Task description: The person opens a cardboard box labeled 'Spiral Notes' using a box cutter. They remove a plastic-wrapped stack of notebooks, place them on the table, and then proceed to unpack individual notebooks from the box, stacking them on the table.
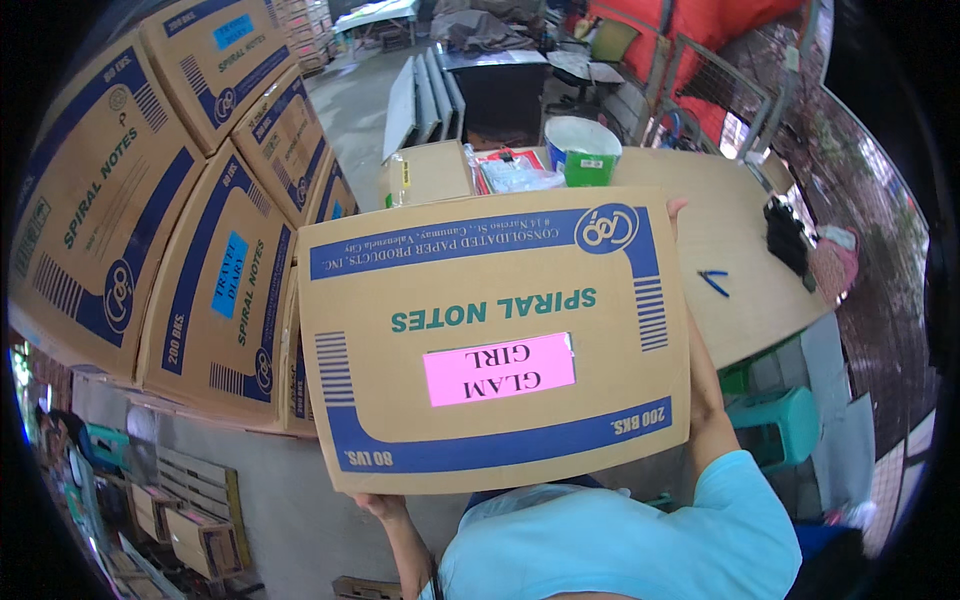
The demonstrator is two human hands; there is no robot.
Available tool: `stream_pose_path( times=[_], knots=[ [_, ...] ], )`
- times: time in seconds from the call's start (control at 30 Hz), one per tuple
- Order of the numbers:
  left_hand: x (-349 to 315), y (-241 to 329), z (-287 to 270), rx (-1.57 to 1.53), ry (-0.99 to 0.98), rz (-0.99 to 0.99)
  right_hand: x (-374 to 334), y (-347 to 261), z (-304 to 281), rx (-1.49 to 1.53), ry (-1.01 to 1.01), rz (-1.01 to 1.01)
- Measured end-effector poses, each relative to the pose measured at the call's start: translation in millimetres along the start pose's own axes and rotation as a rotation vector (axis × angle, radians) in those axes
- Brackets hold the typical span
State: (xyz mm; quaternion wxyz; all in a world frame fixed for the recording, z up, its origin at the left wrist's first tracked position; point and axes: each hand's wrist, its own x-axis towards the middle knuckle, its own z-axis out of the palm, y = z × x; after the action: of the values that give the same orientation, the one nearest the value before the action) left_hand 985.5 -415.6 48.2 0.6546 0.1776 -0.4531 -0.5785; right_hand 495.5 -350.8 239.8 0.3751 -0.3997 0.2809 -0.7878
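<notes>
A large brown cardboard carton [500, 415] with blue bands, printing that appears upside down and a pink label [500, 370] fills the middle of the view. It is held up in front of my light-blue shirt, slightly tilted. My left hand [380, 506] grips the near edge from below, close to the left corner. Along the right side reaches my other arm, and my right hand [677, 208] holds the far right corner; only a bit of it shows. Most fingers of both hands are hidden by the carton.
Stacked similar cartons [225, 280] rise on the left. Beyond my carton, a table [740, 215] bears pliers [714, 283], a white bucket [580, 135], a smaller box [430, 172] and a dark bag [787, 238]. A teal stool [785, 420] stands at right, a wooden pallet [200, 490] at lower left.
</notes>
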Motion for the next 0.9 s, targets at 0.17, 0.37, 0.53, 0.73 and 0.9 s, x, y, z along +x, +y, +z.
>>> stream_pose_path(
  times=[0.17,0.37,0.53,0.73,0.9],
  knots=[
    [43.0,-5.7,38.7,0.246,0.156,0.133,55.3,14.6,-27.8,0.051,-0.039,0.005],
    [-25.2,34.5,113.3,0.421,0.468,0.136,98.8,78.3,-54.5,0.166,-0.097,0.14],
    [-94.5,46.6,188.8,0.188,0.701,0.12,108.9,106.9,-63.4,0.182,-0.111,0.201],
    [-118.8,27.3,169.3,-0.014,0.622,0.208,84.0,100.3,-66.7,0.185,-0.106,0.151],
    [-96.0,31.5,131.0,-0.13,0.379,0.235,51.3,81.3,-46.8,0.169,-0.076,0.046]
  ],
)
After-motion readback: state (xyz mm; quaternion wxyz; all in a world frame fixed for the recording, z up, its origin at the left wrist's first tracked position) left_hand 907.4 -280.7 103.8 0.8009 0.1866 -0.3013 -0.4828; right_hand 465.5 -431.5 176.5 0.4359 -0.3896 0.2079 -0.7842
